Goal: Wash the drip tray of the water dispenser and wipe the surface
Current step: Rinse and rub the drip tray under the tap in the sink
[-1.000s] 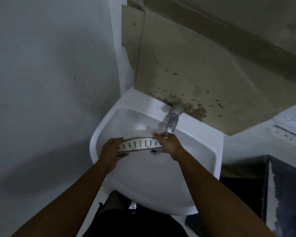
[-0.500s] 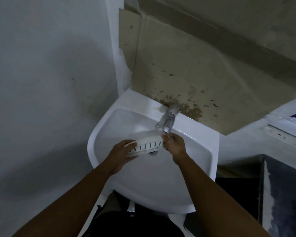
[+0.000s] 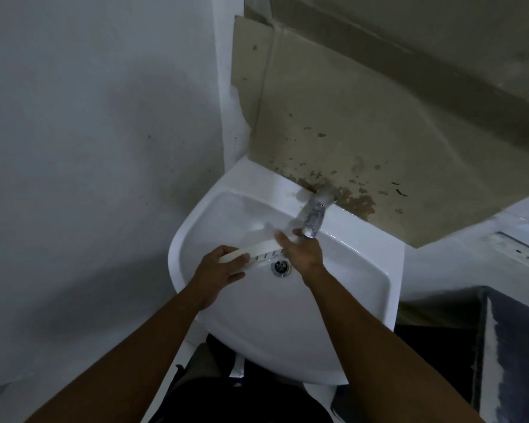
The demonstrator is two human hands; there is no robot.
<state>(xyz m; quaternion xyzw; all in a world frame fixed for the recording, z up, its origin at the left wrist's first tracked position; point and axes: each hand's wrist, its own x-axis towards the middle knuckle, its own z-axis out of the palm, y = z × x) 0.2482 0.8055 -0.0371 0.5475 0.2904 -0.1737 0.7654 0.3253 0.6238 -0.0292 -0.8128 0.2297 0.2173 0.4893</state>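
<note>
The white drip tray [image 3: 258,251], with dark slots along one face, is held tilted over the basin of the white sink [image 3: 364,303]. My left hand [image 3: 223,268] grips its left end. My right hand [image 3: 303,253] lies over its right end with the fingers stretched along the tray, just below the chrome tap [image 3: 315,215]. The drain [image 3: 281,267] shows between my two hands. I cannot tell whether water runs from the tap.
A stained cardboard sheet [image 3: 348,123] leans against the wall behind the sink. A grey wall [image 3: 89,148] stands close on the left. A white ledge [image 3: 501,239] and a dark panel [image 3: 516,346] lie to the right.
The tray has turned from flat with its slotted face up to tilted on edge, and its right end has moved up under the tap. The drain has come into view.
</note>
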